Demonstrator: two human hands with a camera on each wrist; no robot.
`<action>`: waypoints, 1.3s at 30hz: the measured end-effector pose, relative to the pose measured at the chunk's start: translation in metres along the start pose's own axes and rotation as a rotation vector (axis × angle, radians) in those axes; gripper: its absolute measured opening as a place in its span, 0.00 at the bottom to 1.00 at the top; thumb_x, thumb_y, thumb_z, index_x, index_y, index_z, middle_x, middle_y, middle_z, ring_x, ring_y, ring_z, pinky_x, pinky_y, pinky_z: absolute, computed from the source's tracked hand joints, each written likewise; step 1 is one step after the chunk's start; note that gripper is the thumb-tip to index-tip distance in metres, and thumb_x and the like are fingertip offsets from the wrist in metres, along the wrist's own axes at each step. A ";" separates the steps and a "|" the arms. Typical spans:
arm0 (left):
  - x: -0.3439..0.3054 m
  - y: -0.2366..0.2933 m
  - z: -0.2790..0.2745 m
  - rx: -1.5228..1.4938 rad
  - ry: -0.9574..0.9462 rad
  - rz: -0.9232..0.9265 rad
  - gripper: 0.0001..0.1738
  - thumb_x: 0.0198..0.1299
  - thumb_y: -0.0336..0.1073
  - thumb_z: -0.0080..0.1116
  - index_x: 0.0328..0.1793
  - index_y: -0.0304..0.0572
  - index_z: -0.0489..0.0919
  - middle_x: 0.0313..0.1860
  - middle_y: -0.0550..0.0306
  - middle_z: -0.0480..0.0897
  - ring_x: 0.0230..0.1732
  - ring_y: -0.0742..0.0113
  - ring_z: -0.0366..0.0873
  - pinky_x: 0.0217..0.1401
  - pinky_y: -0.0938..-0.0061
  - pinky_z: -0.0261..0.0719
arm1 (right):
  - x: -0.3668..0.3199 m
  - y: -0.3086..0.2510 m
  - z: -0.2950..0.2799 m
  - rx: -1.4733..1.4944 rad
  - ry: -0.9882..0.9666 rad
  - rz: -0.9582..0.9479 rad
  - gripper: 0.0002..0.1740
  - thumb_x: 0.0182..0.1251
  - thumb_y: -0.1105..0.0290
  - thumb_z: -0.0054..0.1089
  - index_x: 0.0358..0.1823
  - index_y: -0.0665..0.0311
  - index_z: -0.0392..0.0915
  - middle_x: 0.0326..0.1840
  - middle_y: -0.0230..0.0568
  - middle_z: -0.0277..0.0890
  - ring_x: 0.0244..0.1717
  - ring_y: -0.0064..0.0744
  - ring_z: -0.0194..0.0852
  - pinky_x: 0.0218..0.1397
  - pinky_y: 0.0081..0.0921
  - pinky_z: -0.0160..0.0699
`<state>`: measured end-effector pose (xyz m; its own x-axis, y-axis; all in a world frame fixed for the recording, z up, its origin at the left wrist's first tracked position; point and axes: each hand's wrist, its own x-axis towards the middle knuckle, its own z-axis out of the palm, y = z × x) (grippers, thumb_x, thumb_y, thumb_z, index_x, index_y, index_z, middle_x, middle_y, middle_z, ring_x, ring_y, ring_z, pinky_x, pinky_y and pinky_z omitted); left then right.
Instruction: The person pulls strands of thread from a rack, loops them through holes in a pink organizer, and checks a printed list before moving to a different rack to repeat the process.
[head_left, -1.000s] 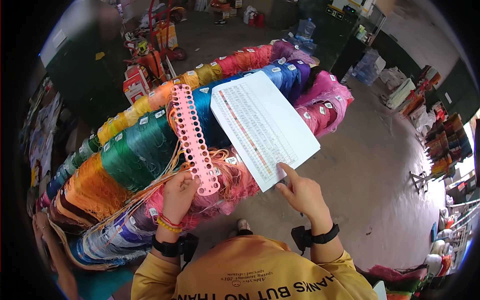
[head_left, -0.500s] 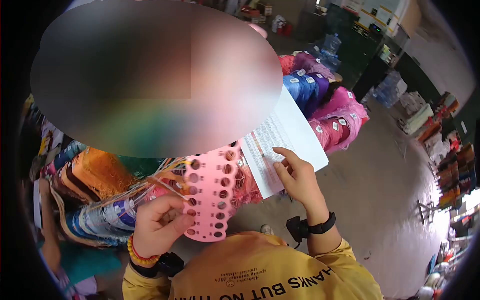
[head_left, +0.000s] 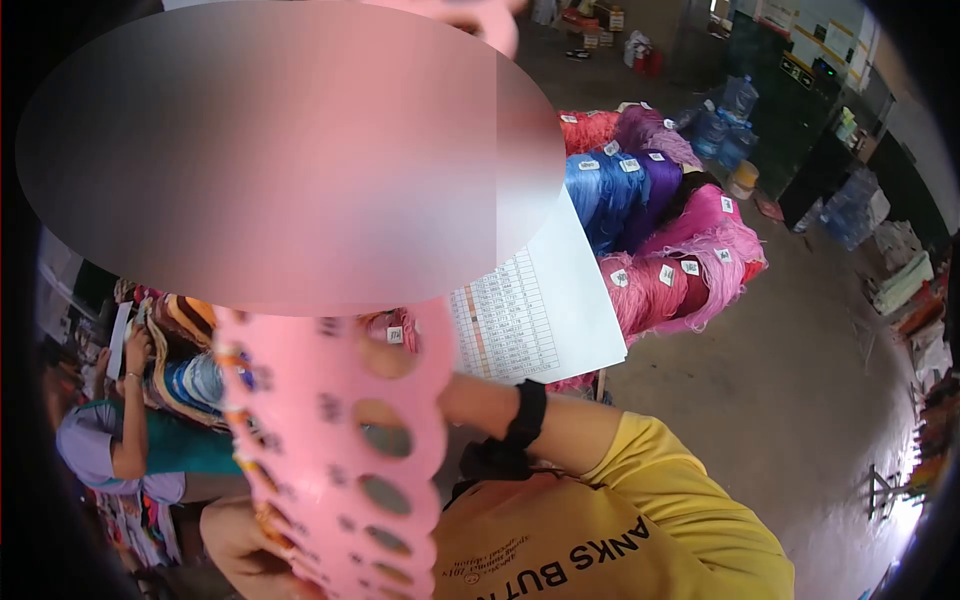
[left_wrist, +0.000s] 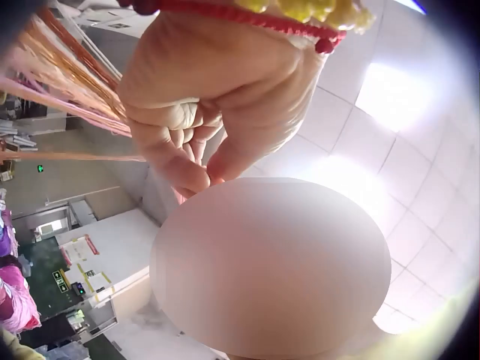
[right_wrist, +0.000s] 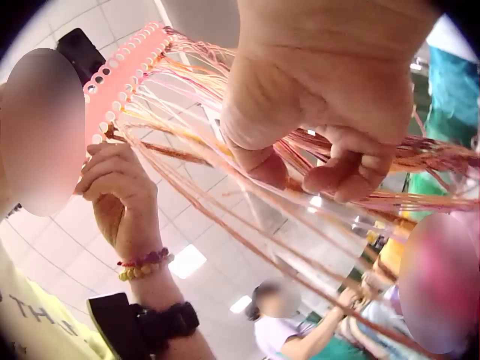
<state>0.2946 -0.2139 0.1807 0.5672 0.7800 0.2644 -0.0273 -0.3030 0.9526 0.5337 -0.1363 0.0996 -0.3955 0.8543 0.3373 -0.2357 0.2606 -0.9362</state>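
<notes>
A pink thread card [head_left: 345, 450] with rows of round holes stands tilted close before the head camera. Thumb and fingertips of my left hand [left_wrist: 217, 90] pinch its edge; in the right wrist view that hand [right_wrist: 116, 195] is at the card's lower end. Orange, pink and brown embroidery threads [right_wrist: 199, 90] hang from the holes and stretch to the right. Over these threads is my right hand [right_wrist: 322, 97], its fingers loosely bent and thumb apart from them. In the head view the card and a blur hide it. A printed chart sheet [head_left: 585, 300] lies on the thread skeins.
Skeins of blue thread [head_left: 600, 190] and pink thread [head_left: 645, 290] with white labels lie beyond the sheet. Another person [head_left: 100, 440] works at the left end of the skeins. Water bottles [head_left: 725, 135] stand on the floor at the back.
My left hand has raised the pink card from the skeins towards the head camera. My right hand has left the chart sheet and crossed left to the threads.
</notes>
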 end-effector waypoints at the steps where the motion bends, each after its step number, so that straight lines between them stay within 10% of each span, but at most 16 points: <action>1: 0.012 0.012 0.025 -0.150 -0.057 0.106 0.18 0.53 0.34 0.61 0.45 0.30 0.70 0.34 0.45 0.79 0.30 0.63 0.78 0.31 0.73 0.76 | 0.005 0.029 0.013 -0.060 -0.046 -0.222 0.35 0.47 0.80 0.49 0.62 0.66 0.56 0.36 0.42 0.71 0.31 0.29 0.71 0.33 0.26 0.71; 4: 0.028 0.040 0.043 -0.250 -0.276 0.158 0.14 0.52 0.31 0.63 0.33 0.28 0.69 0.20 0.47 0.76 0.10 0.65 0.71 0.09 0.76 0.70 | -0.005 0.037 0.044 -0.040 -0.306 -0.235 0.25 0.50 0.73 0.57 0.52 0.67 0.64 0.28 0.37 0.71 0.25 0.23 0.70 0.26 0.22 0.69; 10: 0.033 0.060 0.094 -0.072 0.219 0.106 0.14 0.55 0.36 0.60 0.36 0.33 0.70 0.29 0.49 0.78 0.24 0.68 0.76 0.25 0.77 0.76 | -0.042 0.027 0.051 0.156 -0.641 -0.080 0.21 0.55 0.60 0.59 0.45 0.67 0.72 0.24 0.34 0.71 0.20 0.23 0.70 0.22 0.23 0.69; 12: 0.048 0.058 0.096 -0.013 0.307 0.076 0.13 0.55 0.37 0.59 0.37 0.34 0.70 0.32 0.50 0.78 0.27 0.69 0.77 0.28 0.77 0.76 | -0.047 0.036 0.038 0.120 -0.547 -0.170 0.19 0.56 0.59 0.57 0.43 0.67 0.74 0.23 0.33 0.70 0.19 0.22 0.69 0.22 0.22 0.69; 15: 0.067 0.027 0.075 -0.024 0.304 -0.012 0.10 0.54 0.31 0.58 0.38 0.33 0.71 0.30 0.59 0.78 0.29 0.78 0.73 0.33 0.85 0.70 | -0.065 0.025 0.002 0.166 -0.454 0.405 0.23 0.60 0.59 0.54 0.52 0.66 0.69 0.26 0.34 0.72 0.24 0.21 0.71 0.27 0.24 0.73; 23: 0.119 -0.124 0.025 -0.114 0.239 -0.261 0.08 0.60 0.30 0.53 0.43 0.34 0.75 0.28 0.65 0.76 0.26 0.82 0.71 0.27 0.87 0.68 | -0.172 -0.007 -0.068 -0.555 0.127 0.324 0.31 0.59 0.66 0.55 0.64 0.62 0.58 0.48 0.47 0.70 0.36 0.30 0.75 0.38 0.26 0.74; 39: 0.124 -0.226 -0.015 -0.031 0.174 -0.382 0.07 0.60 0.33 0.54 0.38 0.37 0.76 0.21 0.68 0.74 0.19 0.84 0.67 0.20 0.89 0.64 | -0.217 -0.004 -0.102 -0.697 0.837 0.611 0.15 0.60 0.66 0.57 0.45 0.68 0.72 0.26 0.33 0.73 0.25 0.21 0.70 0.30 0.19 0.70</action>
<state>0.3582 -0.0405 0.0002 0.3944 0.9145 -0.0899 0.1319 0.0405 0.9904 0.7113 -0.2769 0.0199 0.4719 0.8762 -0.0977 0.4087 -0.3157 -0.8564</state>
